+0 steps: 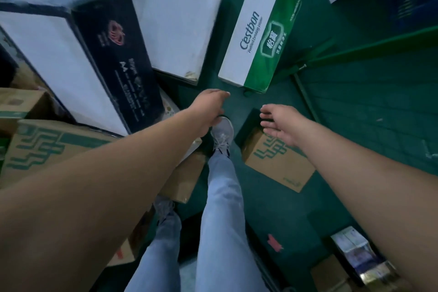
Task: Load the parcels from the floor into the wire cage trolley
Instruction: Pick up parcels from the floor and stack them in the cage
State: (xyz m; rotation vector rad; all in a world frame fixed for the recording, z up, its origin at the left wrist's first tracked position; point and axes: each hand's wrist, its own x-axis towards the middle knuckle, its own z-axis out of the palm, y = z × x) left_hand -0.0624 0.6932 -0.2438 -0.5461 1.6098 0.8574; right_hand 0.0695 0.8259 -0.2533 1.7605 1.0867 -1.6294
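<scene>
While both your hands hang free and hold nothing, the small brown carton [279,161] sits on the floor [260,208] directly under your right hand [282,125], whose grip is spread with fingers loosely curved. Its long axis runs away to your right. Your left hand [208,108] reaches over your forward shoe [222,131], its fingers too foreshortened to judge with certainty. Farther off lies the Cestbon box [251,31], lengthwise away from you. Only green bars [355,51] at right may belong to the trolley; I cannot tell.

Bare forearms, no sleeves; light blue jeans [220,208]; grey lace-up trainers [222,134] (dark trim at ankle).
</scene>
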